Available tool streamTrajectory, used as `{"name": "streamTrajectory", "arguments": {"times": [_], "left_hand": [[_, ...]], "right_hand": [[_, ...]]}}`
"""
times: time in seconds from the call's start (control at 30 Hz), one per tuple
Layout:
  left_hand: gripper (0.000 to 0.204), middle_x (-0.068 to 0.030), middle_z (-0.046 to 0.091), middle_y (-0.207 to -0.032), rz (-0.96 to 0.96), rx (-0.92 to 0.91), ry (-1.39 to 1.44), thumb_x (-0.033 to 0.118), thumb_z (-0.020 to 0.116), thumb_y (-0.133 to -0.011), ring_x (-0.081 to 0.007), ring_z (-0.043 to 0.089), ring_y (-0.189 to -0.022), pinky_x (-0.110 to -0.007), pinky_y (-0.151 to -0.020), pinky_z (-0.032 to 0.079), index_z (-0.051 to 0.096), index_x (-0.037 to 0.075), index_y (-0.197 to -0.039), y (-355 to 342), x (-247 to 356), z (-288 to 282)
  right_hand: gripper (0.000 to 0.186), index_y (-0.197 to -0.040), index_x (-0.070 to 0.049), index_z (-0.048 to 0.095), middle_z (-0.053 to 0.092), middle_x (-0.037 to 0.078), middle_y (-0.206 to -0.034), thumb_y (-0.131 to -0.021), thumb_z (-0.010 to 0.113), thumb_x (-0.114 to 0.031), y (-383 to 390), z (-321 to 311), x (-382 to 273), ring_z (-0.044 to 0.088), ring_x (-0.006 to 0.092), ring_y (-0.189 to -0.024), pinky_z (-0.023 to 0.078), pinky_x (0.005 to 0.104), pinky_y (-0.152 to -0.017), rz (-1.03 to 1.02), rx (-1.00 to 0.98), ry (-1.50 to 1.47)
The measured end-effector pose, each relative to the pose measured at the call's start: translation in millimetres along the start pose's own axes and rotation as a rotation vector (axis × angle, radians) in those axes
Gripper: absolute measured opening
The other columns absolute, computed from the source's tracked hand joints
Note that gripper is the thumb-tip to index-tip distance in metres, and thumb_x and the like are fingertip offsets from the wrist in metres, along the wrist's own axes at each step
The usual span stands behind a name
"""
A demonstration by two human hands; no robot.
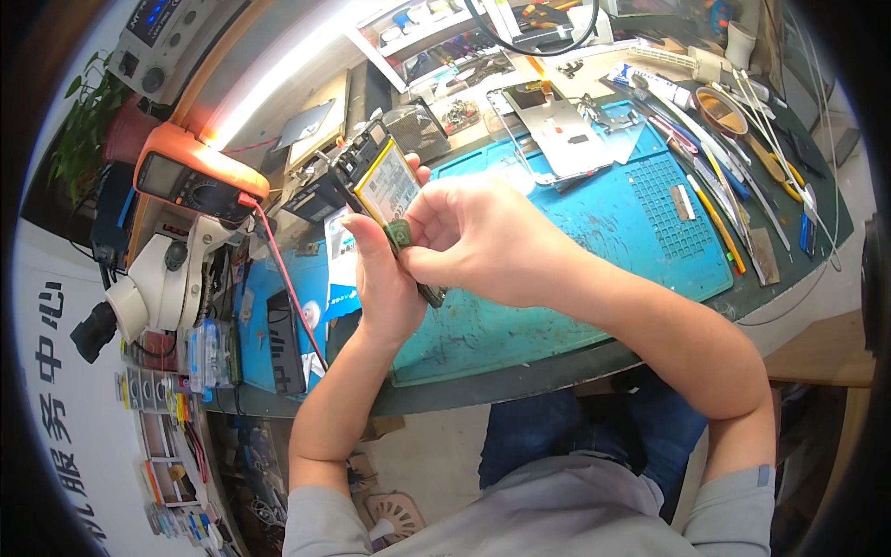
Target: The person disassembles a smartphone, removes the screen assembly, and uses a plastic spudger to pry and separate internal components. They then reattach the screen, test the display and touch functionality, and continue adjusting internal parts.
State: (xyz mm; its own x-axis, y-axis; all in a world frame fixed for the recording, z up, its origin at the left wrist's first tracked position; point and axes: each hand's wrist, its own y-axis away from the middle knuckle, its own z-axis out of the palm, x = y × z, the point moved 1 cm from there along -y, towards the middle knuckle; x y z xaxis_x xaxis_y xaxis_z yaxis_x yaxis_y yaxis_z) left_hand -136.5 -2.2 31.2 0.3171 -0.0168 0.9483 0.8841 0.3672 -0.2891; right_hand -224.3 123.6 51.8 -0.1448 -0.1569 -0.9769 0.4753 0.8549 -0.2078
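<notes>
My left hand [385, 283] holds an opened phone body [360, 169] tilted upright above the front left of the blue mat [548, 320]. Its thumb lies along the near side, and fingertips show behind the far edge. A battery [388, 188] with a yellow edge sits in the phone. My right hand [487, 237] is closed in a pinch at the battery's lower part, on a small green tab [399, 232]. The fingers partly cover the tab, so where it joins is hidden.
An orange multimeter [200, 174] with a red lead and a white microscope [153, 292] stand left. A detached phone panel [561, 135] lies at the mat's back. Tweezers, pliers [778, 167] and several hand tools crowd the right side.
</notes>
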Motion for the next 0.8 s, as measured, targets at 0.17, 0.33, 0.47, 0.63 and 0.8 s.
{"name": "streamTrajectory", "arguments": {"times": [0.17,0.33,0.47,0.63,0.8], "left_hand": [[0.096,-0.0159,0.039,-0.155,-0.038,-0.116,0.103,0.078,0.027,-0.096,-0.0309,0.043,-0.144,-0.047,-0.118,0.037,0.025,0.005,-0.158,0,2,3],[0.096,-0.0125,0.036,-0.159,-0.042,-0.199,0.011,0.078,0.023,-0.096,-0.0301,0.038,-0.147,-0.048,-0.120,0.034,0.023,0.006,-0.160,0,1,-2],[0.097,-0.0117,0.034,-0.161,-0.050,-0.189,0.046,0.078,0.024,-0.096,-0.0284,0.036,-0.149,-0.047,-0.122,0.030,0.021,0.005,-0.161,2,-10,-8],[0.101,-0.0145,0.033,-0.161,-0.042,-0.230,0.018,0.079,0.028,-0.095,-0.0274,0.036,-0.148,-0.044,-0.122,0.029,0.022,0.003,-0.159,0,-9,-4],[0.105,-0.0118,0.046,-0.150,-0.046,-0.207,-0.013,0.084,0.023,-0.093,-0.0208,0.047,-0.137,-0.037,-0.115,0.036,0.031,0.000,-0.156,6,-1,-1]], "right_hand": [[0.028,-0.100,0.005,0.068,0.075,0.012,-0.088,-0.086,0.077,-0.017,4,-6,-2,0.071,0.0139,-0.081,0.057,0.0300,-0.077,-0.175,0.114,0.089],[0.034,-0.103,0.007,0.071,0.075,0.016,-0.091,-0.084,0.075,-0.022,5,-6,-10,0.073,0.0213,-0.086,0.058,0.0335,-0.080,-0.167,0.138,0.052],[0.024,-0.095,0.002,0.075,0.075,0.008,-0.085,-0.089,0.077,-0.021,5,-8,-9,0.069,0.0116,-0.079,0.055,0.0289,-0.075,-0.143,0.135,0.065],[0.021,-0.096,0.000,0.074,0.074,0.006,-0.083,-0.090,0.077,-0.020,4,-10,-3,0.065,0.0090,-0.073,0.053,0.0279,-0.069,-0.200,0.139,0.050],[0.011,-0.089,-0.003,0.069,0.067,0.004,-0.074,-0.088,0.073,-0.013,9,-1,-9,0.059,0.0057,-0.065,0.047,0.0247,-0.056,-0.305,0.194,0.169]]}}
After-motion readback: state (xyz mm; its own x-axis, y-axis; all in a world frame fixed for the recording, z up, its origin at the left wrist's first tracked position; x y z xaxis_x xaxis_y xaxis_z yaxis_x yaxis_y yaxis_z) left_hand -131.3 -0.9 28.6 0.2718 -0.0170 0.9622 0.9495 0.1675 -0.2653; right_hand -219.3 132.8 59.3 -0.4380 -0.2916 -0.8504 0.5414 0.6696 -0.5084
